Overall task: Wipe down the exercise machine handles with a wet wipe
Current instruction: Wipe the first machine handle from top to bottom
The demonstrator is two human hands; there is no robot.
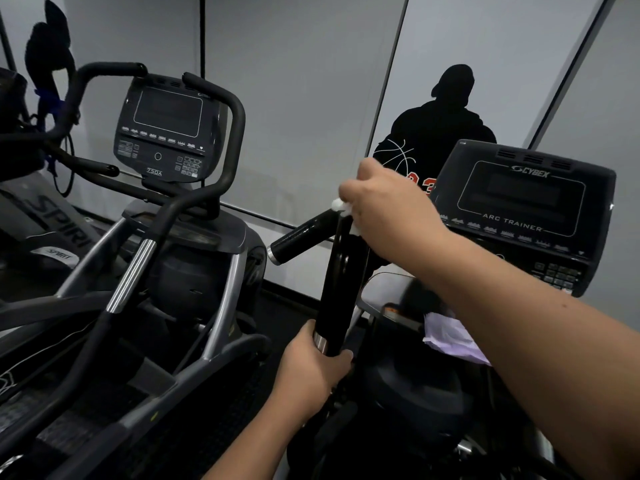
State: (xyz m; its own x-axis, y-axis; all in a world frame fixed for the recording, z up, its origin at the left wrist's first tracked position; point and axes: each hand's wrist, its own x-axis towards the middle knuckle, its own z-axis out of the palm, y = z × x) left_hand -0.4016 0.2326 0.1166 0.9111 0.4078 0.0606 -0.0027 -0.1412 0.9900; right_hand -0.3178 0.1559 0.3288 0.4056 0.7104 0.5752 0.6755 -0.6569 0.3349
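head view: your left hand (313, 367) grips the bottom of the upright black handle (341, 285), just above its metal collar. your right hand (384, 199) wraps the top, left of the console (526, 209), pinching the wet wipe (341, 206) against the joint with the side handle (301, 233). the wipe looks soft, limp and damp; keep it bunched. the handle looks rigid and glossy, likely slick when wet.

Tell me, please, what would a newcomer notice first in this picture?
In the middle, the right hand grips a white wet wipe at the top of a glossy black handle, while the left hand holds the handle's lower end. To the right stands the Cybex Arc Trainer console; a second machine's console stands at the left.
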